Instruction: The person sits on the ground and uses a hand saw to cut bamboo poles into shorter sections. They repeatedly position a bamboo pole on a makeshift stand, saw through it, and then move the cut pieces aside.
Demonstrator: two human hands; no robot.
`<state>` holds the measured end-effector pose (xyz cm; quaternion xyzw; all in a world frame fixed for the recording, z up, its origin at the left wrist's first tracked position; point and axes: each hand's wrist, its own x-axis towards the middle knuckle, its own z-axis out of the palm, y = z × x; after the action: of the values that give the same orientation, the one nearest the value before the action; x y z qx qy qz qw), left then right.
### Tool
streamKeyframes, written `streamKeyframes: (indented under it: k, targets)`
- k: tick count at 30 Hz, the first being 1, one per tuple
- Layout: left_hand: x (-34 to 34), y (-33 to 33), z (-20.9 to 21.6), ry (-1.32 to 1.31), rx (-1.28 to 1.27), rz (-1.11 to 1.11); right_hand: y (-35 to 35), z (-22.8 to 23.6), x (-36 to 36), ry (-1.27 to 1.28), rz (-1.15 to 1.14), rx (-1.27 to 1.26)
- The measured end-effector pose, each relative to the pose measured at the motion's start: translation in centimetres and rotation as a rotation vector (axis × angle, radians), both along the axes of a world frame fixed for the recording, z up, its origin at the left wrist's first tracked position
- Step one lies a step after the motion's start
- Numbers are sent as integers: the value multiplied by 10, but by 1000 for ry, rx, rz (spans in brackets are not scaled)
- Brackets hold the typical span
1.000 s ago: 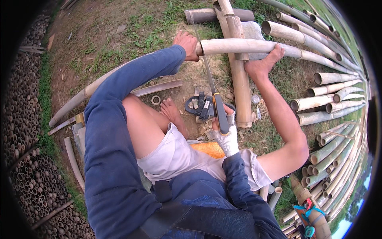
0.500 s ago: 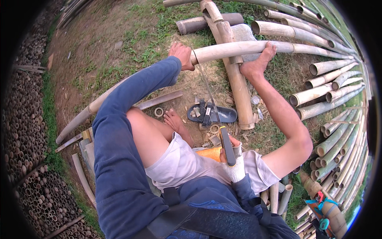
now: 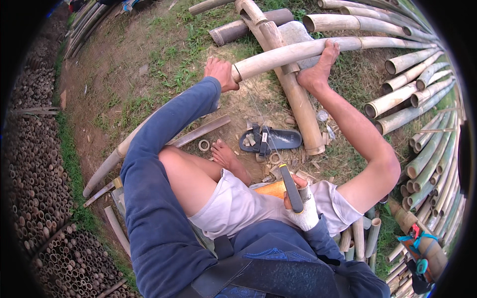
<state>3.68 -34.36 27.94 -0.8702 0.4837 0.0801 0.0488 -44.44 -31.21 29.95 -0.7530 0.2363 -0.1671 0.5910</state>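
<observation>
A long pale bamboo pole [image 3: 283, 55] lies across a thicker bamboo support [image 3: 300, 111] in front of me. My left hand [image 3: 221, 73] wraps round the pole just left of a dark cut line. My right hand [image 3: 301, 201], in a white fingerless glove, grips the dark, yellow-edged handle of a handsaw [image 3: 291, 188] near my lap. The saw's thin blade runs up from the handle to the cut beside my left hand; it is faint, and its depth in the bamboo cannot be made out. My bare right foot [image 3: 318, 65] presses on the pole right of the support.
A black sandal [image 3: 280, 139] with offcuts on it lies among chips and a bamboo ring [image 3: 203, 145]. Bamboo poles [image 3: 397, 107] fan out on the right. Stacked bamboo ends [image 3: 44, 164] fill the left side. A grey stone block [image 3: 294, 34] sits beyond the support.
My right hand and the saw have drawn back slightly toward my body. The whole view has shifted a little. My left hand and foot keep their places on the pole.
</observation>
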Motion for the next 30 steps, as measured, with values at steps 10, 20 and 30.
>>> streamKeyframes:
  k: [10, 20, 30]
  targets:
    - [-5, 1, 9, 12, 22, -2, -68, -64, 208, -177, -47, -106]
    - [3, 3, -10, 21, -59, 4, -20, -9, 50, -144, -11, -171]
    - [-10, 22, -11, 87, -57, -79, -45, -108, 99, 117, -31, 25]
